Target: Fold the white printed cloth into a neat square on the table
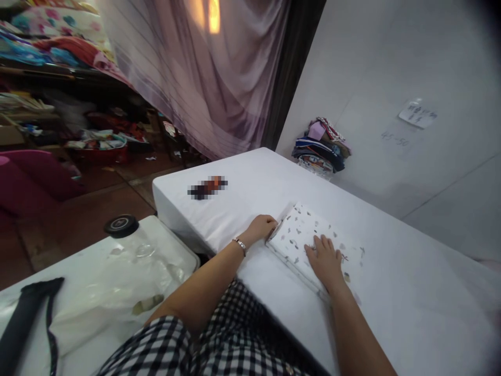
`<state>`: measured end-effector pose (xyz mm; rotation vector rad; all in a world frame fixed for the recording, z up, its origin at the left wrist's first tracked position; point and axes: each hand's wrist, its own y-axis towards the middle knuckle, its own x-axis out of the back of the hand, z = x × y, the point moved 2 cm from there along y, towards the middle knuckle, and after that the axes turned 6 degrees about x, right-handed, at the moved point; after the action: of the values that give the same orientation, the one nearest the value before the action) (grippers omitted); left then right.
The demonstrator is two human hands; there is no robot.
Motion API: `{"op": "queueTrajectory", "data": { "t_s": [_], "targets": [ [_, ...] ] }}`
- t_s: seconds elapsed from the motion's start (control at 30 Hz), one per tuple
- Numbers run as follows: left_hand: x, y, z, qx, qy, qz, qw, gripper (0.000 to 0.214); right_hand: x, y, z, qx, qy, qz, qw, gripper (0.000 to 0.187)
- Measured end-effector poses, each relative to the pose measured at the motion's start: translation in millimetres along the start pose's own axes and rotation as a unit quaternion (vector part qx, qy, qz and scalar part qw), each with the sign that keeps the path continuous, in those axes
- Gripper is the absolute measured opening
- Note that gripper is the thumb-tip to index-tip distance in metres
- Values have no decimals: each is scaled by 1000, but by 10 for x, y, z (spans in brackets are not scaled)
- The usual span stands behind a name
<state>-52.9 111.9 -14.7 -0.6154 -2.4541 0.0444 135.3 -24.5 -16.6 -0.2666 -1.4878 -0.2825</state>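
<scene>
Worktop (391,313): white cloth cover, runs from 11 o'clock far corner to 4 o'clock near edge, fills most of the lower right.

Curtain (203,78): mauve, sheer, hangs at 12 o'clock behind the worktop, lit patch near the top.

Shelves (47,62) at 10 o'clock: stacked with colourful fabrics, blurred.

Second surface (97,292) at 8 o'clock, also white: clear plastic bag on it, a clear jar with black lid (121,225) at its far edge, a black strap (23,318) at 8 o'clock near the frame edge.

Folded cloth (301,235): white with small grey print, lies flat on the worktop just right of centre, near the worktop's left edge. Folded into a thick rectangle, layered edges visible on the near-left side.

Pile of folded garments (321,143) at 1 o'clock, against the wall at the worktop's far side, well apart from the cloth.

Paper note (417,114) stuck on the wall at 2 o'clock, writing too small to read.

Left hand (261,227): bracelet on wrist, fingers curled at the cloth's left corner, grip partly closed and touching the cloth edge; cannot tell if it actually pinches a layer.

Right hand (324,257): grip open, palm down, fingers spread flat on top of the cloth, pressing on it, holding nothing.

Small dark/orange item (207,187) at 11 o'clock on the worktop, blurred out.
</scene>
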Motion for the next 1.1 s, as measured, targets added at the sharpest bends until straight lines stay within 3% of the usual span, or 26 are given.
{"op": "queueTrajectory", "data": {
  "t_s": [0.3, 0.4, 0.53, 0.77, 0.97, 1.1],
  "targets": [
    [-19, -264, -50, -38, 10, 1, 999, 36, -23, -2, -4, -6, -8, 2, 1000, 61],
    [-10, -229, -80, -21, 8, -9, 1000, 43, -32, 4, -7, -4, -13, 0, 1000, 61],
    [-15, -124, -178, -14, 29, -50, 998, 33, -22, 2, -7, -1, -12, -4, 1000, 60],
    [-86, -70, -322, 21, 151, 1, 988, 45, -6, -12, -2, 2, -11, -14, 1000, 58],
    [-119, -59, -324, -23, 169, -31, 985, 33, 1, -16, 5, -1, -9, -9, 1000, 58],
    [-132, -38, -337, -6, 177, 5, 984, 41, 14, -20, 13, -2, -6, -7, 1000, 58]
  ]
}}
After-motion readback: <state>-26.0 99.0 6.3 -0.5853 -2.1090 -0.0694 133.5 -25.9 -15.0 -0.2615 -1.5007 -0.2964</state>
